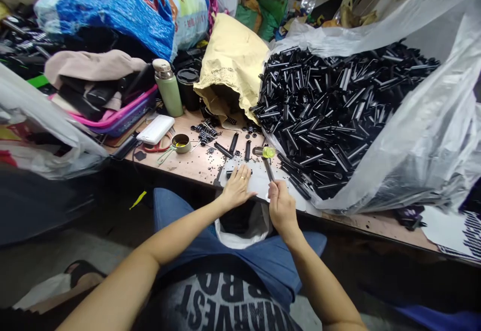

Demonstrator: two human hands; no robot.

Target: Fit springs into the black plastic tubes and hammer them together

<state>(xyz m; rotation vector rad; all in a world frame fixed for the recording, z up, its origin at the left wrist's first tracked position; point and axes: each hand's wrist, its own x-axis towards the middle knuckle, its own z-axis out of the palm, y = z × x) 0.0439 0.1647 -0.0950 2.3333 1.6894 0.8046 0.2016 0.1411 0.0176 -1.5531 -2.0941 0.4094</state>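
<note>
My right hand (282,206) is closed around the metal handle of a hammer (269,168), whose head has a translucent yellow-green face. The hammer head is raised a little over the white board (270,183) at the table's front edge. To its left, my left hand (237,187) holds a small black tube-like part (229,174) down on the board, and the fingers cover most of it. Just beyond the hands lie a few loose black parts (247,149). A big heap of similar black parts (315,105) fills the plastic bag on the right.
The clear plastic bag (424,135) spreads over the right of the table. A yellow paper sack (233,60) opens toward me. Left of it stand a green flask (169,90), a small round tin (181,143), a white power bank (155,129) and a pink basket (131,113). An open white bag (240,241) hangs between my knees.
</note>
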